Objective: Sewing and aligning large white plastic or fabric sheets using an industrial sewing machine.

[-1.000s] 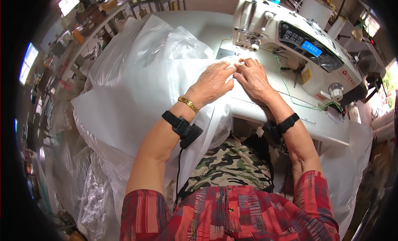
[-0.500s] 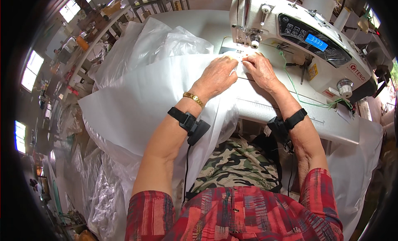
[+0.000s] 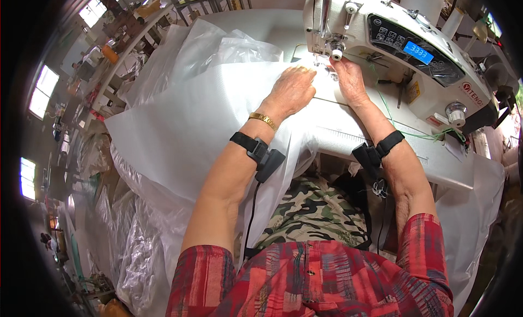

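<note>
A large white sheet (image 3: 185, 115), fabric or plastic, spreads across the left of the sewing table and hangs over its front edge. My left hand (image 3: 292, 89) is closed on its right part, fingers curled, just left of the needle area. Behind the presser area of the white sewing machine (image 3: 348, 31), my right hand (image 3: 350, 83) reaches up with its fingers bent together. Its fingertips are partly hidden by the machine's round tension knob, and what they hold cannot be made out. Bright lamp light washes out the needle plate.
Crumpled clear plastic (image 3: 239, 50) lies behind the sheet, and more plastic (image 3: 144, 262) hangs at the lower left. A green thread (image 3: 384, 102) trails over the machine bed to the right. The control panel (image 3: 414, 50) has a lit blue display. Chairs (image 3: 210, 1) stand beyond the table.
My right hand has moved up and right, away from my left hand toward the needle area's far side. My left hand has shifted slightly while staying on the sheet.
</note>
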`<control>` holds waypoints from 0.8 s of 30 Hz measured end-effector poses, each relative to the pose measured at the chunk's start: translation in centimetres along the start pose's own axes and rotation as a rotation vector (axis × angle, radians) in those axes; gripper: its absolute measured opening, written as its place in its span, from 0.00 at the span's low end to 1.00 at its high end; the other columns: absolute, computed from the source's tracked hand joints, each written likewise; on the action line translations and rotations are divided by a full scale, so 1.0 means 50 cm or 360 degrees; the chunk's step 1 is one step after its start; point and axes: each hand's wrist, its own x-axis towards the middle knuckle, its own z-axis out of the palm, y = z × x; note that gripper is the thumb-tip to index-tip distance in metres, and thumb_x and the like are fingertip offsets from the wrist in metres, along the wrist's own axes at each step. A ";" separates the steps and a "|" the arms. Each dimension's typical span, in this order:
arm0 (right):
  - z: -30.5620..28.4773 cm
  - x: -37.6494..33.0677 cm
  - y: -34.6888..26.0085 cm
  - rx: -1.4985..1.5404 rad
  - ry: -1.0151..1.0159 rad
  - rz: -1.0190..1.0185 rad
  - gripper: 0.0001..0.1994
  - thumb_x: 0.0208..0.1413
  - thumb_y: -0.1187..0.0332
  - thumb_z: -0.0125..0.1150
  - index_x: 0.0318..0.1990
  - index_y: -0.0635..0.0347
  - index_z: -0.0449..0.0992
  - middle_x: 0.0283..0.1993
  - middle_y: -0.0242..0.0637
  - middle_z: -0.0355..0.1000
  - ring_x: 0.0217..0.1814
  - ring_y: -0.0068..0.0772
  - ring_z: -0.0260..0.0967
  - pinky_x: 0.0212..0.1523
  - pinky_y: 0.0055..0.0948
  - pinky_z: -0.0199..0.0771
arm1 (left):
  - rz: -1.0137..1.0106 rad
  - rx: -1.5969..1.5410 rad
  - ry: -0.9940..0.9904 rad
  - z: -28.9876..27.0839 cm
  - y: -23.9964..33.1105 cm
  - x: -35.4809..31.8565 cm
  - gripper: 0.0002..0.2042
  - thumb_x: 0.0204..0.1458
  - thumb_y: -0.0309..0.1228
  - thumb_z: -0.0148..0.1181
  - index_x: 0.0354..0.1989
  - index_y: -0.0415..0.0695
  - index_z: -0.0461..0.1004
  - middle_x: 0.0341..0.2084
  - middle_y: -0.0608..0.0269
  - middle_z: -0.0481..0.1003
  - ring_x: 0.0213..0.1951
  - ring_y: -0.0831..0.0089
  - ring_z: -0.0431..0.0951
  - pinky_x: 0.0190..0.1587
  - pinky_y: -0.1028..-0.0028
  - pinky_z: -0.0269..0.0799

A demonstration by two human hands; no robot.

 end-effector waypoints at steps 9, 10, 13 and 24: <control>-0.007 0.006 0.007 0.0039 0.0008 0.0089 0.21 0.62 0.54 0.55 0.44 0.68 0.76 0.36 0.34 0.75 0.39 0.22 0.66 0.46 0.26 0.66 | -0.0102 -0.0002 -0.0121 -0.019 0.029 -0.029 0.05 0.45 0.24 0.46 0.31 0.37 0.66 0.29 0.49 0.68 0.38 0.54 0.69 0.49 0.57 0.64; -0.006 0.007 0.008 0.0054 0.0015 0.0061 0.21 0.62 0.54 0.54 0.44 0.69 0.76 0.35 0.35 0.75 0.39 0.22 0.66 0.45 0.26 0.66 | -0.0081 -0.0011 -0.0084 -0.019 0.033 -0.035 0.05 0.45 0.23 0.46 0.31 0.37 0.65 0.29 0.50 0.68 0.38 0.54 0.69 0.49 0.58 0.64; -0.008 0.005 0.006 0.0079 0.0007 0.0049 0.21 0.62 0.55 0.55 0.44 0.69 0.76 0.36 0.35 0.75 0.40 0.23 0.67 0.46 0.27 0.67 | -0.0051 -0.0010 -0.0066 -0.021 0.036 -0.038 0.05 0.45 0.23 0.46 0.31 0.37 0.65 0.29 0.50 0.68 0.38 0.54 0.69 0.49 0.58 0.64; -0.005 -0.007 -0.003 0.0103 -0.0038 0.0054 0.18 0.62 0.59 0.52 0.46 0.68 0.75 0.38 0.35 0.75 0.40 0.24 0.68 0.46 0.27 0.67 | -0.0077 0.0103 -0.0091 -0.007 0.023 -0.018 0.06 0.45 0.23 0.47 0.32 0.37 0.65 0.29 0.50 0.70 0.38 0.52 0.70 0.49 0.58 0.65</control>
